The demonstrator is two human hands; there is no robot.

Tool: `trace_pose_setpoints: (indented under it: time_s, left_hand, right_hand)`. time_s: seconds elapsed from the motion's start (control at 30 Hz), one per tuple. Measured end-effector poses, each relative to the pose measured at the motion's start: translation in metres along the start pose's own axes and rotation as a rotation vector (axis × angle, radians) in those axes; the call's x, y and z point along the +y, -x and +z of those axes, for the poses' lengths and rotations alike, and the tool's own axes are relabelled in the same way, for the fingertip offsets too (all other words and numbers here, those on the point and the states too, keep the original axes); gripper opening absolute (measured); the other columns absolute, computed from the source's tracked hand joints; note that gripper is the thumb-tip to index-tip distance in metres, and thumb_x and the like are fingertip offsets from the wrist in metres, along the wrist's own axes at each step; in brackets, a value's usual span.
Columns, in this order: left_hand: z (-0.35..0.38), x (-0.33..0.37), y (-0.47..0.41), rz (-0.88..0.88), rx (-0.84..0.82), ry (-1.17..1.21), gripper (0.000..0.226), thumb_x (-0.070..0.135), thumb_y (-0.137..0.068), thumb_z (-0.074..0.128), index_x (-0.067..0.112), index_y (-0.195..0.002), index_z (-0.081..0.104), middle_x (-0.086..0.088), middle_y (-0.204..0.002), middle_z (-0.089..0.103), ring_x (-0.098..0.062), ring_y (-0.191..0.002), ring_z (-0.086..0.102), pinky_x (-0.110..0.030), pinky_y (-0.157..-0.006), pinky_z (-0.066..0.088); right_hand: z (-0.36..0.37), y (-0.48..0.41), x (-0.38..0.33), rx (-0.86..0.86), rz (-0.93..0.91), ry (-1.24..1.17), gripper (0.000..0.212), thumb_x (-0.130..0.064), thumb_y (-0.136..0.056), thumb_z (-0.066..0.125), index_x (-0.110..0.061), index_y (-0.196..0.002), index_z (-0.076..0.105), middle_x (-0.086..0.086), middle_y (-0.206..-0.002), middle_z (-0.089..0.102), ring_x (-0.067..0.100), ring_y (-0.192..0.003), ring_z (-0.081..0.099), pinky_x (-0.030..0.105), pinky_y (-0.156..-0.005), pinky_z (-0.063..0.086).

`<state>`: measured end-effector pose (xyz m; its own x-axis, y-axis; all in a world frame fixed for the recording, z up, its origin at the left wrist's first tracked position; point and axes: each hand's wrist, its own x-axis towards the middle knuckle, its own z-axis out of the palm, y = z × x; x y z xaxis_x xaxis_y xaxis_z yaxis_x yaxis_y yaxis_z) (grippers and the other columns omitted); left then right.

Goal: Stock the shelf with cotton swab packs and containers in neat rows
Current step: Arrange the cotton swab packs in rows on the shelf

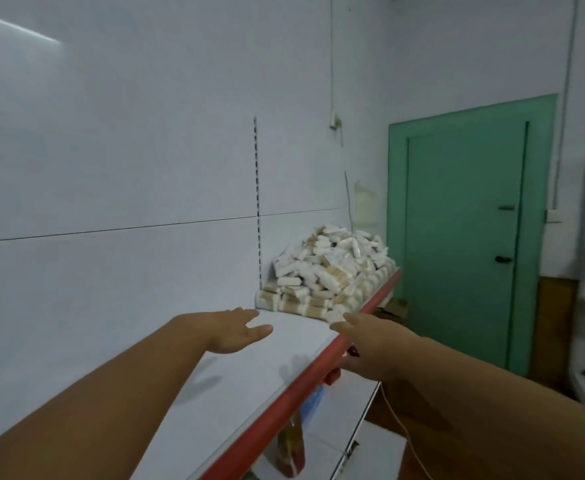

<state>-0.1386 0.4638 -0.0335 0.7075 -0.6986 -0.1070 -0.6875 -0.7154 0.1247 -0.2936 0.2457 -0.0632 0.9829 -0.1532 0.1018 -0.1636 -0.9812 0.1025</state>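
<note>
White-and-tan cotton swab packs are being kept heaped at the far end of the white, red-edged shelf, dead ahead of two open, empty hands: left hand over the board, right hand at its front lip, both judged about equally near.
</note>
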Motion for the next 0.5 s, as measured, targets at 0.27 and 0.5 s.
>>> trace_pose_setpoints:
  time_s: [0.27,0.5]
  left_hand:
    - [0.002,0.050,-0.222,0.238,0.294,0.251,0.045,0.044,-0.090,0.058,0.029,-0.132,0.053,0.006,-0.135,0.053,-0.009,-0.113,0.053,-0.025,-0.093,0.043]
    - [0.016,0.081,-0.331,0.446,0.508,0.031,0.066,0.023,-0.083,0.068,0.031,-0.142,0.040,0.008,-0.155,0.027,-0.012,-0.144,0.020,-0.020,-0.110,0.015]
  right_hand:
    - [-0.005,-0.121,0.146,0.113,0.123,-0.018,0.059,-0.046,-0.092,0.052,-0.028,-0.144,0.032,0.001,-0.143,0.041,0.021,-0.127,0.043,0.039,-0.103,0.040]
    - [0.019,-0.221,0.236,0.154,0.042,-0.212,0.044,-0.042,-0.091,0.055,-0.032,-0.133,0.047,-0.006,-0.136,0.048,0.013,-0.116,0.048,0.028,-0.091,0.039]
